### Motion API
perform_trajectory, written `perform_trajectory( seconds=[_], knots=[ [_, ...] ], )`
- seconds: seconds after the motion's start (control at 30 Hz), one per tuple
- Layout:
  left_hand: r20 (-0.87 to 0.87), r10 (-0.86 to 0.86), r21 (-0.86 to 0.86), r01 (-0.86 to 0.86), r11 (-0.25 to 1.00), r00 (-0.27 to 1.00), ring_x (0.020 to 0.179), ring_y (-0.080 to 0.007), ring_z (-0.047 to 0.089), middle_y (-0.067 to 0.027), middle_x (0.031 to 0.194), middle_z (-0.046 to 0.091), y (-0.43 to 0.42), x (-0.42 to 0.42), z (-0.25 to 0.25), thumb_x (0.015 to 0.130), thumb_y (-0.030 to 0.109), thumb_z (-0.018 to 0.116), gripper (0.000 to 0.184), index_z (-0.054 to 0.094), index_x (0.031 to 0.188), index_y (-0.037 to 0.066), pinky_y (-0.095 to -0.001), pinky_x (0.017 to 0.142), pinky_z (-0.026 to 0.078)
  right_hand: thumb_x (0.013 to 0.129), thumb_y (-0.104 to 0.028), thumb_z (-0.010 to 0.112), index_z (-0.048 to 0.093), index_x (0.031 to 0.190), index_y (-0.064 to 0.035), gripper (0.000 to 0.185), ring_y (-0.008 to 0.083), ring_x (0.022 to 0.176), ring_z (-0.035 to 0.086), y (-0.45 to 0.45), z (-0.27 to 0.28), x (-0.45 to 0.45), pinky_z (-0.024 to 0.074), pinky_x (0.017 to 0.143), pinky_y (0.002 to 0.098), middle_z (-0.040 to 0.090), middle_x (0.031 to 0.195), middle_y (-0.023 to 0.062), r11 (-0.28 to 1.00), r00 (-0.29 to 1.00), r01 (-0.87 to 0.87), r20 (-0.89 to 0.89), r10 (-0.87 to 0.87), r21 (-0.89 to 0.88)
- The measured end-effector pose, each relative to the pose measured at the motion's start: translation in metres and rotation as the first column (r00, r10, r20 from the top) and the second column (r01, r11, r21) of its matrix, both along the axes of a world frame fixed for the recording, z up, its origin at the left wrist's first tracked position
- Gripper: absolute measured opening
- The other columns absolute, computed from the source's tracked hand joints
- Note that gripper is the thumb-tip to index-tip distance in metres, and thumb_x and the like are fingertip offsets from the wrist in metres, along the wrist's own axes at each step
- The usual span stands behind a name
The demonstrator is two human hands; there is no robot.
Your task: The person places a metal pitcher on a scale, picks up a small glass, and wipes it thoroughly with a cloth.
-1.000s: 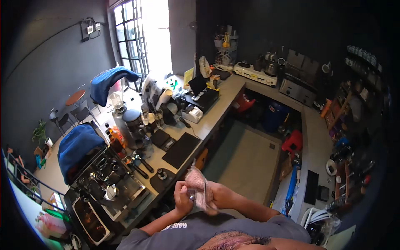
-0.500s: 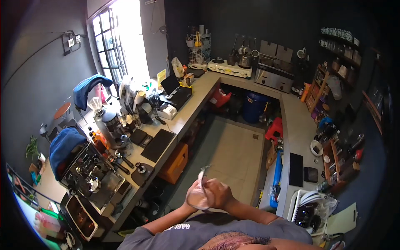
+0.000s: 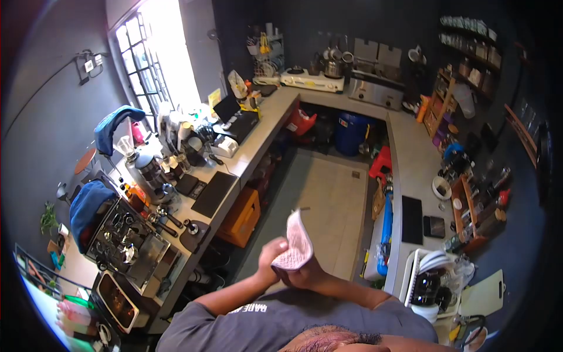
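Note:
A pale pinkish, textured cloth [image 3: 297, 243] is held up in front of my chest, folded, with one corner pointing upward. My left hand [image 3: 271, 256] is closed on its left edge, the thumb lying over the fabric. From below and to the right, my right hand [image 3: 307, 276] grips the same cloth; part of its fingers is hidden behind the fabric. Both hands are close together above the floor, between the two counters.
An espresso machine [image 3: 120, 234], a coffee grinder [image 3: 146, 170] and a black mat [image 3: 214, 195] line the left counter. On the right counter are a dish rack [image 3: 413, 281] and a dark tray [image 3: 412, 220]. An orange crate [image 3: 240, 218] and a blue barrel [image 3: 350, 136] stand below counter level.
The cloth has turned and opened out, showing its broad textured face. My left hand has moved left, away from the right, and the view has shifted slightly.

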State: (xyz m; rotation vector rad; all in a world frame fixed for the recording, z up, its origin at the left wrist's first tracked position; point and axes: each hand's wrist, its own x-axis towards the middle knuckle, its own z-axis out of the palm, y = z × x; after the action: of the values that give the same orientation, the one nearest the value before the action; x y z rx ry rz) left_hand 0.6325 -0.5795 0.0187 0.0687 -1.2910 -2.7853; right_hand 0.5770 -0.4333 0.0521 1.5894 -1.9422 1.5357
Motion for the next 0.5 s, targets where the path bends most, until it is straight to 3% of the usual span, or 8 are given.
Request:
perform_trajectory(
  seconds=[0.07,0.17,0.23,0.27,0.33,0.4,0.47,0.5],
  knots=[
    [-0.140,0.081,-0.077,-0.092,0.993,0.987,0.095,-0.0199,0.068,-0.0133,0.101,0.069,0.003,-0.009,0.030,0.097,0.017,0.044,0.031,0.065,0.106,-0.004,-0.0330,0.090,0.055,0.080,-0.021,0.071,0.028,0.146,0.0082,0.084,0.0467,0.131,0.039,0.012,0.008,0.009,0.0289,0.113,0.0507,0.038,0.142,0.0312,0.988,0.997,-0.081,-0.005,0.082,0.131],
    [-0.088,0.046,0.264,-0.021,0.964,0.995,0.097,-0.0227,0.068,-0.0135,0.106,0.068,0.016,-0.022,0.069,0.087,0.012,0.050,0.039,0.058,0.122,-0.003,-0.0349,0.090,0.056,0.081,-0.020,0.068,0.008,0.155,0.0097,0.099,0.0449,0.150,0.017,0.020,0.028,0.016,0.0104,0.124,0.0472,0.015,0.159,0.0360,0.985,0.999,0.033,-0.030,-0.028,0.171],
    [0.058,0.067,0.104,-0.073,0.992,0.996,0.096,-0.0229,0.067,-0.0121,0.108,0.067,0.026,-0.024,0.073,0.084,0.012,0.048,0.041,0.058,0.121,-0.003,-0.0340,0.090,0.054,0.086,-0.023,0.069,0.014,0.157,0.0049,0.094,0.0341,0.151,0.021,0.021,0.012,0.003,0.0229,0.121,0.0416,0.018,0.162,0.0283,0.996,0.913,-0.085,0.404,0.064,0.033],
    [-0.031,0.064,-0.195,-0.069,0.978,0.997,0.096,-0.0217,0.066,-0.0115,0.109,0.067,0.031,-0.014,0.068,0.083,0.015,0.049,0.041,0.059,0.119,-0.004,-0.0329,0.090,0.052,0.088,-0.025,0.069,0.016,0.157,0.0036,0.092,0.0311,0.151,0.022,0.009,-0.033,-0.009,0.0262,0.120,0.0400,0.021,0.162,0.0261,0.963,0.590,-0.135,0.762,0.266,-0.232],
    [-0.251,-0.081,-0.362,-0.015,0.932,0.965,0.098,-0.0189,0.064,-0.0123,0.109,0.066,0.021,-0.012,0.052,0.088,0.025,0.050,0.044,0.059,0.118,-0.005,-0.0329,0.090,0.049,0.091,-0.030,0.066,0.023,0.154,0.0052,0.084,0.0356,0.149,0.025,0.017,0.011,-0.011,0.0275,0.119,0.0440,0.026,0.158,0.0275,0.975,0.521,-0.140,0.825,0.220,-0.172],
    [-0.254,-0.029,-0.172,-0.016,0.985,0.967,0.099,-0.0191,0.063,-0.0125,0.107,0.066,0.028,-0.029,0.077,0.094,0.036,0.046,0.048,0.059,0.117,-0.005,-0.0342,0.089,0.050,0.094,-0.034,0.062,0.030,0.151,0.0068,0.077,0.0400,0.148,0.027,0.014,0.036,-0.003,0.0288,0.119,0.0479,0.032,0.154,0.0288,0.989,0.710,-0.149,0.694,0.121,-0.020],
    [-0.267,-0.068,0.116,0.102,0.988,0.961,0.115,-0.0257,0.060,-0.0162,0.126,0.062,0.010,-0.045,0.053,0.100,0.041,0.042,0.056,0.054,0.131,-0.004,-0.0399,0.103,0.044,0.089,-0.037,0.064,0.030,0.148,0.0130,0.084,0.0547,0.146,0.015,0.012,0.043,-0.010,0.0173,0.120,0.0575,0.019,0.155,0.0392,0.979,0.999,-0.023,0.040,0.015,0.203],
    [-0.310,-0.067,0.140,0.115,0.983,0.949,0.128,-0.0296,0.055,-0.0168,0.137,0.058,0.003,-0.049,0.035,0.103,0.043,0.039,0.060,0.051,0.140,-0.003,-0.0437,0.114,0.038,0.087,-0.039,0.065,0.031,0.146,0.0162,0.088,0.0620,0.146,0.009,0.011,0.046,-0.014,0.0115,0.121,0.0623,0.013,0.155,0.0444,0.977,0.952,0.116,-0.299,-0.058,0.181]
  ],
)
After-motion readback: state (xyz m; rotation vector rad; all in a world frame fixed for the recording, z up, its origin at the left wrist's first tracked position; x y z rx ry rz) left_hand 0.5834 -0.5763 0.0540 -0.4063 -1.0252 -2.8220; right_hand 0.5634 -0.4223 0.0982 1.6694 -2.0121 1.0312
